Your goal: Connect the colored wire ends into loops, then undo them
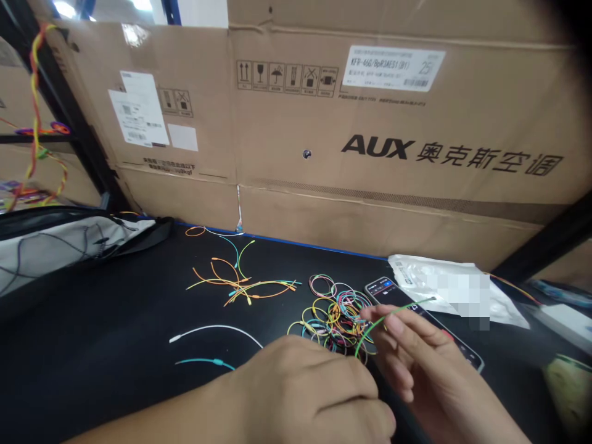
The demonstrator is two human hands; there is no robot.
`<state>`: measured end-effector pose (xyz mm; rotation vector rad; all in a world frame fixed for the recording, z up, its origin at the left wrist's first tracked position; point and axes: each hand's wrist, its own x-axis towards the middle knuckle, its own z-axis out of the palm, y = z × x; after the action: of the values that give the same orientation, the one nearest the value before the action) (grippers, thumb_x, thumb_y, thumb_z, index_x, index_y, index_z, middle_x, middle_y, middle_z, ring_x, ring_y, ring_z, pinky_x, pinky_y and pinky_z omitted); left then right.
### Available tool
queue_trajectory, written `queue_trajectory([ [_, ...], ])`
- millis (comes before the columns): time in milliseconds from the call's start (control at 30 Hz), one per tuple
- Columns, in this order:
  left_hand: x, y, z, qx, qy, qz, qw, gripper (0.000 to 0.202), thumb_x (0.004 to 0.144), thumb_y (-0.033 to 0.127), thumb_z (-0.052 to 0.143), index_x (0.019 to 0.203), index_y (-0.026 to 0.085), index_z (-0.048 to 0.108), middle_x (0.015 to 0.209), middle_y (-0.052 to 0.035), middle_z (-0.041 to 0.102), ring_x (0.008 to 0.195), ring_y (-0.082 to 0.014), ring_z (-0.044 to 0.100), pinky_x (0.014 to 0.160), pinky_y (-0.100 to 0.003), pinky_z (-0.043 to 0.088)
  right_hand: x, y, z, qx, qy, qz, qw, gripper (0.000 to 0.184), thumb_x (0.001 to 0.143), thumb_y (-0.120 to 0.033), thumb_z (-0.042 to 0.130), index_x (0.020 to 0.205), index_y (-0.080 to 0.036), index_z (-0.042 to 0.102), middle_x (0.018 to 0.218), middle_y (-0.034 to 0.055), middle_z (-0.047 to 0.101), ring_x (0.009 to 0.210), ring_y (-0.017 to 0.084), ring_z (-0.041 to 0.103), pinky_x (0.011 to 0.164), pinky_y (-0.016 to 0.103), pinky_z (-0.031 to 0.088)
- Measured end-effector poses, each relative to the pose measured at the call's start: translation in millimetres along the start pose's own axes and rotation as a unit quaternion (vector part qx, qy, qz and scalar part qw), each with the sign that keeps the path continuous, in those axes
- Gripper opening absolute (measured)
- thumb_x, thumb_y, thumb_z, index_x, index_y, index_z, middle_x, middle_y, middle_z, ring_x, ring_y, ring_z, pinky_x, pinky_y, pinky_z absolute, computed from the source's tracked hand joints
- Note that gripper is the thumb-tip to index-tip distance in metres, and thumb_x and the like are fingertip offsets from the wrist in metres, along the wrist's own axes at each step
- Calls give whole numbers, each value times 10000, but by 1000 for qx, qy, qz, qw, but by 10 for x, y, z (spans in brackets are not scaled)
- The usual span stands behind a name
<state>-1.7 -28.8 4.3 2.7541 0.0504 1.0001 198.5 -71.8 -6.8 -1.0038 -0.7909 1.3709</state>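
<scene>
At the near side of the black bench (115, 333), a smooth, matt surface, the right hand (423, 361) pinched a thin green cord (367, 333) between thumb and forefinger, the cord's springy length bowing in a shallow arc from a small dark tip towards the left hand (309, 388). That left hand was turned back upward with its fingers curled under, and whether they gripped the cord's near end could not be told, since the knuckles hid it. Just beyond the two hands lay a tangled heap of closed loops (333, 316), thin glossy rings in pink, yellow, blue and black. Farther left sprawled loose orange and yellow cords (250, 287), crossing one another, their ends capped with little barrels. Nearer, left of the heap, a white cord (213, 327) curved above a short teal cord (217, 362) that ran behind the left wrist. A phone (385, 288), glassy and round-cornered, lay slantwise behind the right hand, near a crinkled white plastic pouch (416, 280). Along the far edge stood a wall of flat brown cardboard (287, 135), creased, printed in black and patched with smooth paper labels.
</scene>
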Motion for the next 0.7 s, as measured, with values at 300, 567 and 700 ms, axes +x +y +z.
queue_trajectory([
  [300, 26, -126, 46, -232, 143, -152, 950, 126, 988, 193, 643, 983, 132, 752, 861, -78, 704, 729, -139, 673, 679, -233, 564, 7, -112, -40, -131, 124, -186, 966, 206, 755, -401, 899, 844, -253, 786, 713, -11, 710, 412, 57, 479, 429, 206, 438],
  [567, 56, -236, -5, -523, 158, -374, 749, 184, 817, 309, 839, 829, 133, 786, 709, -20, 675, 564, -109, 668, 565, -225, 562, -37, 8, -23, -284, 176, -299, 894, 210, 842, -341, 824, 1048, -327, 789, 732, -4, 777, 489, 141, 637, 429, 226, 558],
  [700, 47, -297, 50, -597, 175, -405, 670, 277, 720, 304, 915, 834, 116, 747, 674, -26, 713, 488, -95, 643, 492, -206, 554, -92, 87, 23, -286, 182, -318, 886, 232, 828, -319, 834, 1048, -374, 788, 671, -28, 743, 475, 163, 641, 428, 261, 575],
])
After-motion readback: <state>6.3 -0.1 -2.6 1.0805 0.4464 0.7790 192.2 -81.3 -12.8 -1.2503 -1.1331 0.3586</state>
